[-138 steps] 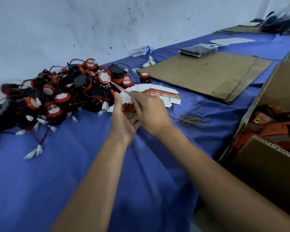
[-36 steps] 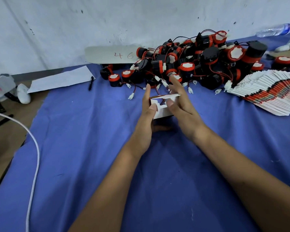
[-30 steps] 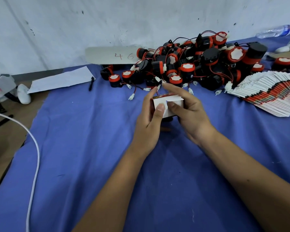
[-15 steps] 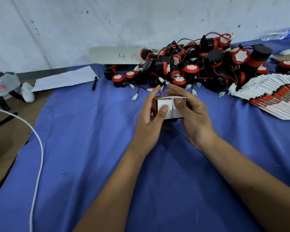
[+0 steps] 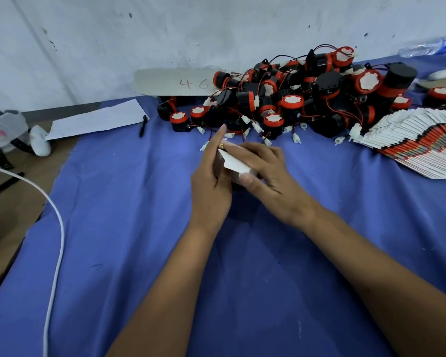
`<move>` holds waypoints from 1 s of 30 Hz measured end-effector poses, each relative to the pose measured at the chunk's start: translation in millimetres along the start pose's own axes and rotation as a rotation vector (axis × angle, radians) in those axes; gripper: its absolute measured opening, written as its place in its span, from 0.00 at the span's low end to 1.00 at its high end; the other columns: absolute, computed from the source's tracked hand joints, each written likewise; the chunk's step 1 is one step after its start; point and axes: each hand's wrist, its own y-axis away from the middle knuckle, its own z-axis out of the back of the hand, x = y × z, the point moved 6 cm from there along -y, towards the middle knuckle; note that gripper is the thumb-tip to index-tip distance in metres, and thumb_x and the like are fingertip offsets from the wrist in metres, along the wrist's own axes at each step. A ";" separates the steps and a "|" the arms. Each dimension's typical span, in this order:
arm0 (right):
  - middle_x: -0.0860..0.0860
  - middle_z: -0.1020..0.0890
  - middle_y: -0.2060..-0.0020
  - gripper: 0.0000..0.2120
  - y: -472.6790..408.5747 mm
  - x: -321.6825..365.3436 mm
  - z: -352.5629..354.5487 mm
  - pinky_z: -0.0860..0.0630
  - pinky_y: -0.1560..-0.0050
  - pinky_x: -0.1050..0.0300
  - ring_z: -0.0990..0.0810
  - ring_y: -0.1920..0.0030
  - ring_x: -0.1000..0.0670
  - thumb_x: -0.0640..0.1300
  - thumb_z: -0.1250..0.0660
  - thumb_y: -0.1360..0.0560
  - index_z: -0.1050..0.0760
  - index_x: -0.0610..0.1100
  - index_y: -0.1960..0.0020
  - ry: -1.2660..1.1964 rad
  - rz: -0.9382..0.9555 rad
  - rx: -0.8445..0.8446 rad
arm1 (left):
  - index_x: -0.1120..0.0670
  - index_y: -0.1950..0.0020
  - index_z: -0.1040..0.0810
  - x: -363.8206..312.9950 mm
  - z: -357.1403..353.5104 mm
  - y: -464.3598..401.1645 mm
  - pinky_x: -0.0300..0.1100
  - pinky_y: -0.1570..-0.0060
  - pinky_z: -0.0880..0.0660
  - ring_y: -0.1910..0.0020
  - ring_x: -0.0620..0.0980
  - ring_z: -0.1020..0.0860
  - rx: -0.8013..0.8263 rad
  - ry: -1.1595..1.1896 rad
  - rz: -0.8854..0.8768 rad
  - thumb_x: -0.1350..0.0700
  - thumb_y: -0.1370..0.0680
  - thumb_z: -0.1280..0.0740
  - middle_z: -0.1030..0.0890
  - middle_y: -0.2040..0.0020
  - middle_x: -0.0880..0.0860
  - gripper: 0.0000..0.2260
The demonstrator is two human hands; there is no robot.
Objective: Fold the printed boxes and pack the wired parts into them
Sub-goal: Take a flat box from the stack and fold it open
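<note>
Box between my hands, parts straight ahead

Both hands, left [image 5: 211,186] and right [image 5: 271,176], grip the box [image 5: 236,164] (flap up); parts [image 5: 307,99] lie just beyond, nearer the right.

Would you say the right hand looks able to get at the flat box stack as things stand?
Probably not at once: the right hand is holding the box with the left hand. Otherwise bare cloth lies between it and the stack.

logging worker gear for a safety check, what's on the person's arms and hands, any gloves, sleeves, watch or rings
Nothing is worn that shows. The left hand and right hand are bare, with no gloves and no visible rings. Both forearms are bare up to the frame edge, with no sleeves, watch, bands, cables or markings. Short, unpainted nails show on a few fingers.
</note>
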 end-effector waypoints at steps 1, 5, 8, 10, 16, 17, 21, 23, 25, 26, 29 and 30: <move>0.55 0.27 0.32 0.29 0.3 1.4 3.2 0.42 0.28 0.63 0.37 0.31 0.52 0.68 0.50 0.20 0.33 0.59 0.23 -0.031 0.006 -0.041 | 0.46 0.21 0.31 -3.2 0.2 0.4 0.40 0.50 0.19 0.50 0.42 0.19 -0.015 -0.045 -0.046 0.71 0.21 0.41 0.17 0.47 0.37 0.31; 0.59 0.23 0.35 0.23 0.2 -3.4 13.9 0.27 0.34 0.45 0.29 0.34 0.57 0.56 0.35 0.20 0.30 0.57 0.25 -0.174 -0.046 -0.171 | 0.46 0.19 0.34 -21.7 -3.1 3.3 0.32 0.55 0.25 0.52 0.43 0.20 -0.034 -0.173 -0.205 0.69 0.23 0.41 0.18 0.45 0.38 0.34; 0.59 0.22 0.37 0.28 1.6 -12.1 19.6 0.21 0.41 0.55 0.25 0.34 0.57 0.54 0.30 0.22 0.33 0.55 0.24 -0.326 -0.144 -0.251 | 0.51 0.18 0.39 -24.1 -7.3 6.9 0.34 0.49 0.21 0.38 0.36 0.22 0.006 -0.098 -0.195 0.60 0.21 0.37 0.30 0.32 0.28 0.30; 0.58 0.21 0.41 0.30 1.8 -17.6 24.5 0.22 0.45 0.64 0.23 0.38 0.59 0.51 0.29 0.22 0.34 0.52 0.23 -0.347 -0.194 -0.309 | 0.53 0.19 0.38 -24.9 -11.4 9.7 0.37 0.53 0.19 0.39 0.45 0.18 0.064 -0.135 -0.237 0.57 0.24 0.34 0.33 0.28 0.29 0.33; 0.53 0.19 0.38 0.24 1.3 -21.4 25.9 0.20 0.41 0.44 0.20 0.41 0.50 0.46 0.28 0.21 0.27 0.47 0.27 -0.343 -0.245 -0.326 | 0.52 0.21 0.35 -28.2 -18.1 7.9 0.23 0.41 0.31 0.27 0.40 0.31 0.084 -0.359 -0.327 0.54 0.29 0.19 0.32 0.24 0.47 0.40; 0.54 0.18 0.39 0.22 0.7 -19.8 24.5 0.20 0.42 0.44 0.19 0.41 0.50 0.45 0.29 0.20 0.26 0.47 0.28 -0.346 -0.235 -0.316 | 0.53 0.22 0.34 -28.2 -17.2 7.6 0.22 0.42 0.32 0.29 0.38 0.31 0.056 -0.363 -0.330 0.55 0.30 0.19 0.31 0.25 0.47 0.40; 0.55 0.15 0.51 0.13 0.4 -18.5 21.5 0.18 0.50 0.43 0.17 0.49 0.52 0.45 0.32 0.19 0.20 0.47 0.35 -0.331 -0.254 -0.309 | 0.56 0.25 0.31 -27.9 -12.9 6.7 0.22 0.44 0.32 0.34 0.44 0.25 -0.018 -0.364 -0.340 0.61 0.32 0.20 0.26 0.30 0.50 0.38; 0.56 0.15 0.56 0.10 1.2 -19.3 22.5 0.18 0.54 0.44 0.17 0.54 0.52 0.46 0.32 0.19 0.19 0.49 0.38 -0.258 -0.264 -0.330 | 0.53 0.26 0.30 -30.0 -12.9 6.8 0.22 0.44 0.32 0.35 0.42 0.25 -0.022 -0.353 -0.358 0.62 0.32 0.20 0.25 0.31 0.48 0.36; 0.55 0.15 0.56 0.10 2.3 -20.6 23.2 0.18 0.56 0.44 0.17 0.55 0.51 0.46 0.31 0.19 0.18 0.49 0.39 -0.249 -0.285 -0.359 | 0.51 0.27 0.30 -32.1 -14.3 7.2 0.24 0.46 0.30 0.35 0.43 0.24 -0.007 -0.334 -0.363 0.60 0.32 0.20 0.25 0.32 0.47 0.35; 0.55 0.15 0.56 0.10 3.0 -21.4 23.8 0.17 0.56 0.44 0.16 0.55 0.52 0.46 0.31 0.20 0.18 0.48 0.39 -0.260 -0.300 -0.377 | 0.50 0.27 0.30 -33.0 -15.5 7.5 0.25 0.46 0.28 0.35 0.45 0.23 0.001 -0.328 -0.366 0.60 0.31 0.21 0.25 0.32 0.47 0.35; 0.57 0.15 0.55 0.10 4.9 -22.3 26.6 0.17 0.55 0.48 0.17 0.55 0.56 0.46 0.30 0.21 0.18 0.49 0.40 -0.215 -0.315 -0.421 | 0.50 0.27 0.30 -35.5 -19.5 9.2 0.27 0.46 0.27 0.35 0.46 0.23 0.013 -0.341 -0.391 0.60 0.32 0.21 0.25 0.32 0.47 0.35; 0.57 0.15 0.54 0.10 5.1 -22.8 27.3 0.17 0.54 0.49 0.17 0.54 0.57 0.46 0.29 0.22 0.18 0.50 0.40 -0.196 -0.313 -0.426 | 0.50 0.27 0.30 -36.0 -20.4 9.6 0.27 0.45 0.27 0.35 0.47 0.23 0.016 -0.344 -0.402 0.60 0.32 0.21 0.25 0.32 0.47 0.35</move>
